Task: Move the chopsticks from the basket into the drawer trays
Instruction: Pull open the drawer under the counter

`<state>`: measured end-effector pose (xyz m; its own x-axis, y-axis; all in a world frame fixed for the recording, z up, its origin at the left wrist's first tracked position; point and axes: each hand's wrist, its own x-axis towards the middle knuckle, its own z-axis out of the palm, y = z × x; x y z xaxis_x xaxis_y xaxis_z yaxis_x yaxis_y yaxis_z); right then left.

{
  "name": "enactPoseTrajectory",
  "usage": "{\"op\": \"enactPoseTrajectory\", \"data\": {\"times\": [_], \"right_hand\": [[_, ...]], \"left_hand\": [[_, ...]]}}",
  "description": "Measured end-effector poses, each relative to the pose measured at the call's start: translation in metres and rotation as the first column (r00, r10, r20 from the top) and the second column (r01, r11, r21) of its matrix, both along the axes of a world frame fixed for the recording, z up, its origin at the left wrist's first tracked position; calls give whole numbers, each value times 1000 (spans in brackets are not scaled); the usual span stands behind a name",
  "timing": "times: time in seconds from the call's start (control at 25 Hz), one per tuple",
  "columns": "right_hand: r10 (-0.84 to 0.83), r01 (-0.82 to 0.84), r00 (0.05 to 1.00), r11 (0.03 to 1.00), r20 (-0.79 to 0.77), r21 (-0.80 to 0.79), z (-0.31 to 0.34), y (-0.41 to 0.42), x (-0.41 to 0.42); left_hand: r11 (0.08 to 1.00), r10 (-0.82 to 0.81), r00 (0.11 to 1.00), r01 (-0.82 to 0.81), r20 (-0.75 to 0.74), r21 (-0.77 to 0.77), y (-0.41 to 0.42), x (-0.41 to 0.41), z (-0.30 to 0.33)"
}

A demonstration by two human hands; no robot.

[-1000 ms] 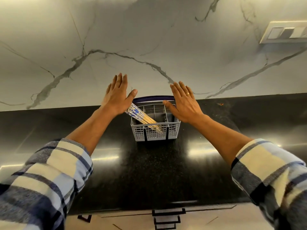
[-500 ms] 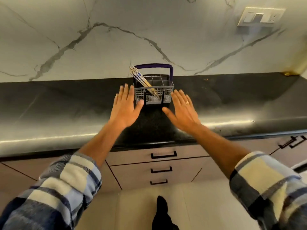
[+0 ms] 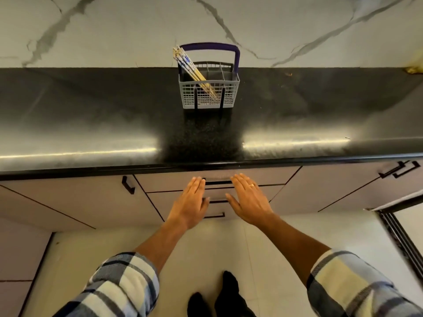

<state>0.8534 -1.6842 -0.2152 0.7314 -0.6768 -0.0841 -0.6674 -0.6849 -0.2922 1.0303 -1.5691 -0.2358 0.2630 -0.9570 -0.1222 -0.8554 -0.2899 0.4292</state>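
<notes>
A dark handle (image 3: 128, 184) is showing on the pale cabinet front at the left, under the edge of the black countertop (image 3: 91, 115), which is running the full width of the scene and catching two bright reflections near its near edge. The left hand (image 3: 191, 203) is hovering flat and open, fingers together and extended, in front of the stack of drawers (image 3: 217, 193) below the counter, holding nothing. Far beyond it, the grey basket (image 3: 209, 91) with a purple handle is standing upright on the countertop close to the marble wall (image 3: 114, 26), and the chopsticks (image 3: 193, 69) are leaning inside it, their patterned tops tilting to the left above the rim in its left part. The right hand (image 3: 248, 200), wearing a ring, is likewise hovering open and empty, palm down, just beside the left hand, with the top drawer's handle showing between the two. All drawers are appearing closed. Plaid sleeves (image 3: 119, 287) are covering both forearms near the camera. At the far right, two more dark handles (image 3: 399, 172) are sitting on the cabinet fronts.
</notes>
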Motion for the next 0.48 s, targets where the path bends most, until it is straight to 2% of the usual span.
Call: {"op": "enactPoseTrajectory", "data": {"times": [0.08,0.2,0.36,0.48], "right_hand": [[9,-7,999,999,-32,51,-14,-7,0],[6,1,999,993,-50,121,-31,-25,9],[85,-75,992,992,-98,98,-50,-49,33],[101,-75,981,985,-166,155,-61,-64,49]], "left_hand": [[996,3,1000,-1,-23,88,-10,-7,-9],[989,35,999,-30,-35,144,-41,-11,-13],[983,62,998,-59,-10,174,-92,-14,-18],[953,61,997,-45,-47,299,-116,-14,-29]]}}
